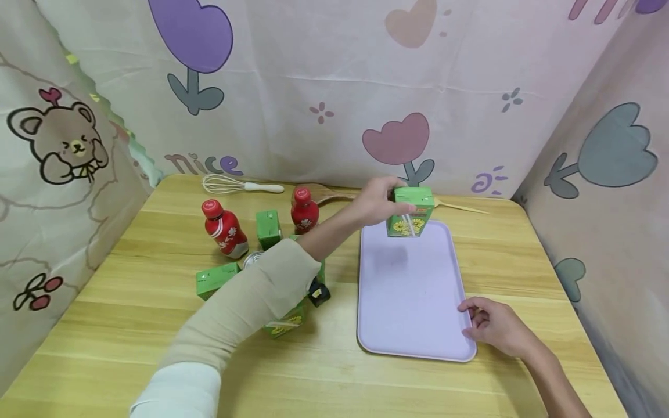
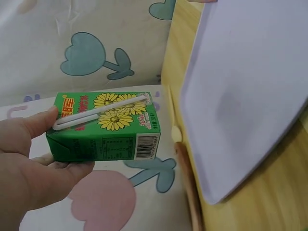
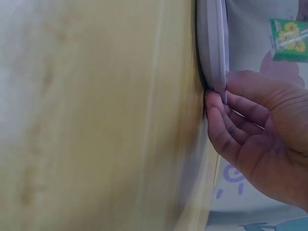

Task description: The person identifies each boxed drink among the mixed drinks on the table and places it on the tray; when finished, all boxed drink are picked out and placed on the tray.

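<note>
My left hand (image 1: 377,202) grips a green drink carton (image 1: 410,219) by its top end, thumb on one side and fingers on the other. The left wrist view shows yellow flowers and a wrapped white straw (image 2: 103,111) on the carton's face. It is held up above the far end of a pale purple tray (image 1: 413,302), whose surface bears only a faint shadow. At the tray's near right edge, my right hand (image 1: 499,328) pinches the rim. In the right wrist view the thumb lies on top and fingertips (image 3: 215,101) reach underneath.
Left of the tray stand red bottles (image 1: 225,229), several green cartons (image 1: 269,229) and a can (image 1: 253,259), partly behind my left arm. A black object (image 1: 318,293) lies nearby. Along the back are a whisk (image 1: 245,186), a wooden utensil (image 1: 319,194) and a thin yellow utensil (image 1: 462,206).
</note>
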A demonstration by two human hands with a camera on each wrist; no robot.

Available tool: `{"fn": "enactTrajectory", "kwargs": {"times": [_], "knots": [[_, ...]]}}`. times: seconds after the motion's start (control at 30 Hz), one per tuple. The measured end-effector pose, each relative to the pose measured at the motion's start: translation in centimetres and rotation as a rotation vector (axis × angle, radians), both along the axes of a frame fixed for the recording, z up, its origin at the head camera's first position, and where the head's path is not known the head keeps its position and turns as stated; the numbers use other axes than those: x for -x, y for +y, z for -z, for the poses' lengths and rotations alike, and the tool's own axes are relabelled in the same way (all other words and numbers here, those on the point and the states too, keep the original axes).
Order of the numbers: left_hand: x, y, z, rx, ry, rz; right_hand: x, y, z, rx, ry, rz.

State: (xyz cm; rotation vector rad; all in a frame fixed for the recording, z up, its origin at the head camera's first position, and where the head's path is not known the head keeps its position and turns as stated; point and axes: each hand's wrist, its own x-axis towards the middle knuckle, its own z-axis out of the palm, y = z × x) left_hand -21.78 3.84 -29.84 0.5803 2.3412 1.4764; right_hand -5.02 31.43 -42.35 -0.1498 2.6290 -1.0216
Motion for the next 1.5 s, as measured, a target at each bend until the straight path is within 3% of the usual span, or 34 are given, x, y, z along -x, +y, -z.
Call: {"fn": "enactTrajectory", "kwargs": {"times": [0.33, 0.5, 0.63, 0.83, 1.03, 1.2, 1.5], "knots": [[1.5, 3.8, 1.8, 0.097, 0.0, -0.06, 0.2, -0.2, -0.2, 0.004, 0.002, -0.01], [2.1, 5.8, 3.3, 0.087, -0.02, -0.082, 0.0, -0.2, -0.2, -0.01, -0.002, 0.0], [2.2, 7.1, 4.6, 0.067, -0.028, -0.064, -0.2, -0.1, -0.1, -0.01, -0.002, 0.004], [2.6, 7.9, 5.5, 0.065, -0.016, -0.061, 0.0, -0.3, -0.1, 0.009, 0.022, -0.008], [3.9, 8.9, 6.7, 0.119, -0.016, -0.089, 0.1, -0.1, 0.0, 0.021, 0.024, -0.012], [4.4, 9.3, 7.8, 0.113, -0.038, -0.1, 0.1, -0.2, 0.2, 0.022, 0.021, -0.013], [5.0, 9.8, 8.4, 0.127, -0.006, -0.07, 0.1, -0.1, -0.1, 0.001, 0.029, -0.01]]}}
